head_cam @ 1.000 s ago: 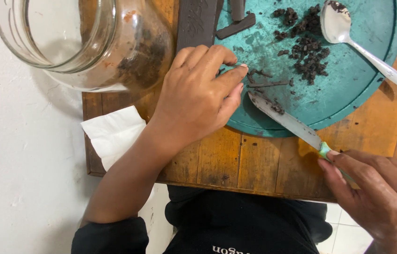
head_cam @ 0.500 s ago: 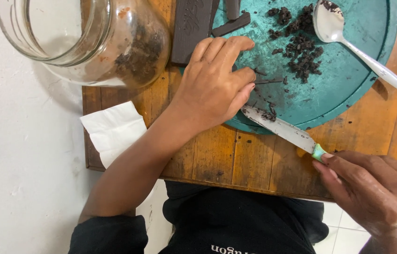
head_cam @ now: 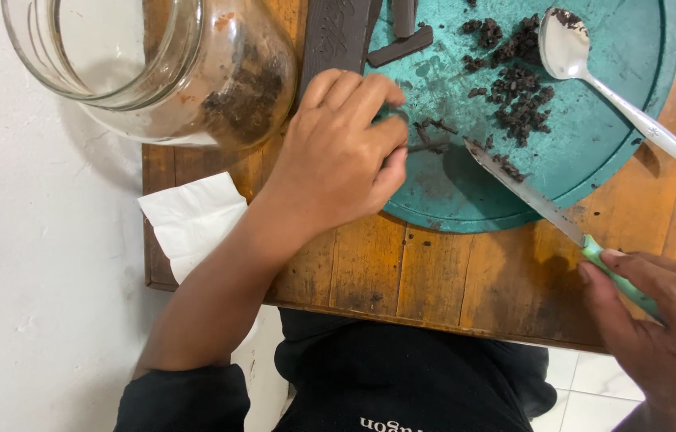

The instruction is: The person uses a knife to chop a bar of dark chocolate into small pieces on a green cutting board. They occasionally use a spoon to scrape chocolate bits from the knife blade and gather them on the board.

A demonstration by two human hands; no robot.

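Chocolate bits [head_cam: 518,100] lie scattered in a dark heap on the upper right part of a round teal board [head_cam: 594,152], which sits on a worn wooden counter [head_cam: 402,272]. A spoon [head_cam: 594,72] rests on the board to the right of the heap, its bowl smeared dark and its handle running off toward the right edge. Two dark bars [head_cam: 402,36] lie at the board's top left edge, one broad and one narrow, partly cut off by the frame.

The left hand [head_cam: 338,156] lies palm down over the board's left rim, fingers curled inward with the tips on the teal surface near a few thin chocolate slivers [head_cam: 430,132]; whether it pinches one of them I cannot tell. The right hand [head_cam: 662,320], at the lower right, is closed around the green handle of a knife [head_cam: 530,196]. The blade slants up and left across the board, its tip close to the slivers and just beside the left fingertips, with dark crumbs stuck along it.

A glass jar [head_cam: 162,64] lies tipped on its side at the upper left, mouth toward the white wall, dark residue inside. A white napkin [head_cam: 194,220] hangs over the counter's left edge, beside the left forearm.
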